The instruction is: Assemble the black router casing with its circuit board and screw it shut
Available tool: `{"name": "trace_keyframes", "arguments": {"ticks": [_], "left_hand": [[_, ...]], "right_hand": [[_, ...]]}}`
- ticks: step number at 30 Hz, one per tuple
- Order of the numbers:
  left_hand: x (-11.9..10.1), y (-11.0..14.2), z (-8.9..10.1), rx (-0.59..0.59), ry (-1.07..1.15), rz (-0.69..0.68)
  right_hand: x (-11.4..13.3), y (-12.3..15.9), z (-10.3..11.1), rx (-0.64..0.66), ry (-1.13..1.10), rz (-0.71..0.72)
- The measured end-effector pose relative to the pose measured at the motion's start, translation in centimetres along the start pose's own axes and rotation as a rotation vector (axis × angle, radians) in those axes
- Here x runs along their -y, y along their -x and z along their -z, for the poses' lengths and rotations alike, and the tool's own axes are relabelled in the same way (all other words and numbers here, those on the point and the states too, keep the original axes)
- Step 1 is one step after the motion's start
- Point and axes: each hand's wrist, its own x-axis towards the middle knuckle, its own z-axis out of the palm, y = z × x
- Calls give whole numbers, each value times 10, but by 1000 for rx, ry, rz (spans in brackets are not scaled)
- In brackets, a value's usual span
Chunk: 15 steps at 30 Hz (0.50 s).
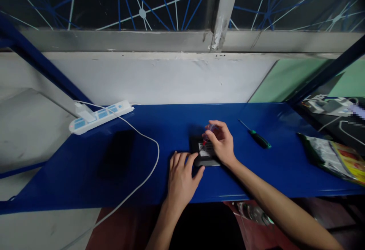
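Note:
A small black device [209,162] with a white label [205,149] lies flat on the blue table [159,128], label side up. My right hand [224,143] is closed around the clear, purplish handle of a screwdriver [211,128] with a red collar. Its shaft slants down to the left toward the device's left part; the exact contact of the tip is too small to make out. Fingers apart, my left hand [182,174] rests at the device's left side. Its index fingertip touches the device's edge near the screwdriver tip, and the thumb points toward the near corner.
Right of my hands lies a second screwdriver [259,139], green and black. A shiny packet [336,158] is at the table's right end. A white power strip [102,117] sits back left, its cable [158,151] crossing the table. A dark flat shape [116,154] lies left.

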Motion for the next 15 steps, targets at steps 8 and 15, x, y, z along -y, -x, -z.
{"name": "trace_keyframes", "arguments": {"ticks": [8,15], "left_hand": [[1,0,-1,11,21,9],[-1,0,2,24,18,20]], "right_hand": [[10,3,8,-66,27,61],[19,8,4,-41,-33,-14]]}}
